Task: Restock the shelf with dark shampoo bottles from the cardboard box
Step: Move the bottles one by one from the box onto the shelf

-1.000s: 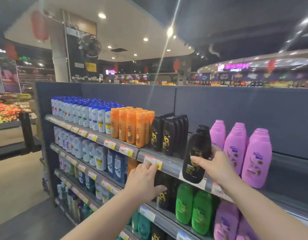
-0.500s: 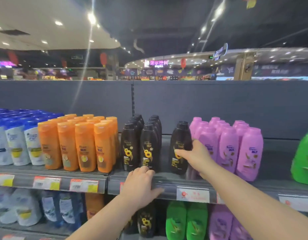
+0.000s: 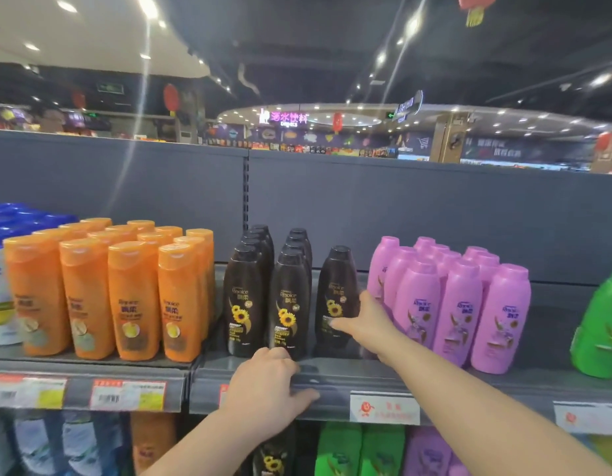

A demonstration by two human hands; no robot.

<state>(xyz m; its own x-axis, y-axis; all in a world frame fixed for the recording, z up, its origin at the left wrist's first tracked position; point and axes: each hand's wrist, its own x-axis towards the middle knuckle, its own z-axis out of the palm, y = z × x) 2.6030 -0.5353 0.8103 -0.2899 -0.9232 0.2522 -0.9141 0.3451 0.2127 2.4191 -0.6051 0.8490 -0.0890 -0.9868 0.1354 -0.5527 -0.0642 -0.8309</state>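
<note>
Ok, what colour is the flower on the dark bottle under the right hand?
Yellow, a sunflower on the dark bottle; the head view shows it best.

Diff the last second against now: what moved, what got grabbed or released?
The right hand carried the dark shampoo bottle from in front of the shelf edge onto the shelf, standing it upright between the dark rows and the pink bottles. It still grips the bottle; nothing released. The left hand kept holding the shelf edge.

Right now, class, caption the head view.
Right hand grips a dark shampoo bottle on the shelf; left hand holds its edge.
</note>
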